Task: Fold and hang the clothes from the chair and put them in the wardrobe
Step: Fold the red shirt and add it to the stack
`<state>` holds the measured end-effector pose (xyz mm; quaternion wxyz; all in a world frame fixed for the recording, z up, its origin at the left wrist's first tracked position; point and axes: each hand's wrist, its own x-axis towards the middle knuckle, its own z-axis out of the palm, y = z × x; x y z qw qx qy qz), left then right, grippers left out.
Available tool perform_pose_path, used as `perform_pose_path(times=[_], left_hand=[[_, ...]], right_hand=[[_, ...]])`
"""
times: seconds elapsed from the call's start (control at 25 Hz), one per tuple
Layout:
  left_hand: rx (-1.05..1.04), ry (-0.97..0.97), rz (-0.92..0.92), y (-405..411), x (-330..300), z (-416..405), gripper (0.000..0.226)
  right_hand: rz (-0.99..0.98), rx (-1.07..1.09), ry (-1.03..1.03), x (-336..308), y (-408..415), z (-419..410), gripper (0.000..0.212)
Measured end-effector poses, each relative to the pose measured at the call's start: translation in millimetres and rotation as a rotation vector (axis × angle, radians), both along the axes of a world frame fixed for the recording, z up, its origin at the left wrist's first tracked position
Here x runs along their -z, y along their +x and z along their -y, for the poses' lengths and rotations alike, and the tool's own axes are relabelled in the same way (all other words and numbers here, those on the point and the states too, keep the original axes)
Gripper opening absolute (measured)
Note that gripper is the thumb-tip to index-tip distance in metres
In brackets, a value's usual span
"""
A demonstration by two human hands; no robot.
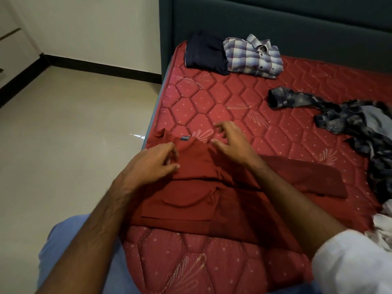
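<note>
On the mattress: that's where everything sits, a red quilted mattress (222, 98) with a hexagon stitch pattern and a dark teal headboard (275, 22) at the far end.
Red shirt: the dark red shirt (191, 187) lies flat right in front of me near the left edge of the mattress, partly folded, one long piece stretched off to the right, and a small dark neck label (185, 137) showing at the far end.
Left hand: my left hand (152, 164) rests on the upper left part of the red shirt, fingers curled in and pinching a bit of the fabric near the collar.
Right hand: my right hand (231, 143) is just past the collar area, fingers spread and loose, palm down, nothing in it. Can't really tell if the fingertips touch the fabric or just float above it.
Folded pile: up by the headboard there's a folded navy garment (203, 54) with a folded plaid shirt (254, 56) right beside it, touching.
Unfolded stuff: over on the right a dark patterned shirt (339, 117) sprawls in a heap, one sleeve pointing left, plus some white cloth (381, 225) at the right edge.
Floor: pale glossy tile floor (74, 134) to the left of the bed, black skirting along the wall.
Me: white sleeve (350, 262) on my right arm, light blue trousers (70, 240) at the bottom.
</note>
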<state>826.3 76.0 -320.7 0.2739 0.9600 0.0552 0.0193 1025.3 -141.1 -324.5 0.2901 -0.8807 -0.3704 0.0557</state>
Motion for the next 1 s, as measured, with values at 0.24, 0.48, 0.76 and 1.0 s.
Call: perform_pose_path(times=[0.24,0.48,0.76,1.0], left_hand=[[-0.038,-0.04,-0.214,-5.4,11.3,-9.2,0.047],[-0.138,-0.162,-0.089,-17.1,11.7,-3.6,0.036],[0.037,0.106,-0.202,-23.8,-4.0,-17.8,0.02],[-0.178,0.205,0.098,16.6,0.9,38.0,0.038]], right_hand=[[-0.443,0.252,0.088,18.5,-75.0,82.6,0.046],[-0.614,0.303,0.497,20.2,-86.7,81.0,0.035],[-0.23,0.143,-0.016,18.5,-89.6,102.4,0.012],[0.013,0.103,0.023,13.0,-79.7,63.3,0.028]])
